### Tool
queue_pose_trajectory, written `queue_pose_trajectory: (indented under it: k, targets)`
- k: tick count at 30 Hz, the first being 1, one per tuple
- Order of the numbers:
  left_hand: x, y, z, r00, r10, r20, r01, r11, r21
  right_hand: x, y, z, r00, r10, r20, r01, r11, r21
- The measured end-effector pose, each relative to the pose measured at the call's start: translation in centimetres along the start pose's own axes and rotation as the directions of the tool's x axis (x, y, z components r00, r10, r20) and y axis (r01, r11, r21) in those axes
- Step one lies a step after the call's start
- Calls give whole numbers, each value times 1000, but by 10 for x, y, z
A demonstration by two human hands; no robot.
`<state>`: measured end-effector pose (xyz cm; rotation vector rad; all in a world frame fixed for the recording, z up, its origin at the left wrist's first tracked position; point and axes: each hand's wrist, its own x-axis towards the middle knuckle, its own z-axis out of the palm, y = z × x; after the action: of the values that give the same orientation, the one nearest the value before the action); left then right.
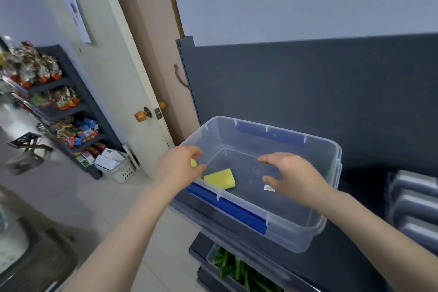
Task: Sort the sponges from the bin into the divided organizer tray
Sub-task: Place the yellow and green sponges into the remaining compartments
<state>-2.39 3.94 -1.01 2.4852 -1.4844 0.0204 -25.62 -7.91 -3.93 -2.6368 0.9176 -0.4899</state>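
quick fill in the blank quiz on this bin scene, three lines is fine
1. The sponge lying in the clear bin is ____ in colour.
2. The long latch on the bin's near rim is ____.
3. The hand above the bin's bare middle, holding nothing, is the person's ____ one.

Missing words: yellow; blue; right

A door knob [142,115], shelves of snack packets [61,99], a white basket [123,170], and perhaps green vegetables [237,270] below.
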Motion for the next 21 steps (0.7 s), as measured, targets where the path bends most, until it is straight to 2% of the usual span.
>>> queue_pose_trajectory:
  k: [5, 9, 15, 21]
  targets:
    - [40, -21, 17, 998, -43, 37, 41, 998, 55, 44, 11, 27, 992, -85, 88, 87, 996, -19]
    - [56, -35, 31, 992, -54, 110, 44, 995, 94, 68, 9, 49, 965, -134, 225, 140, 990, -9]
    - [77, -51, 51, 973, 13, 229, -62, 976, 210, 97, -2, 83, 894, -159, 418, 208, 975, -75]
    - [96, -66, 63, 914, 95, 394, -169, 973, 159, 120, -18, 123, 841, -187, 508, 300, 942, -150]
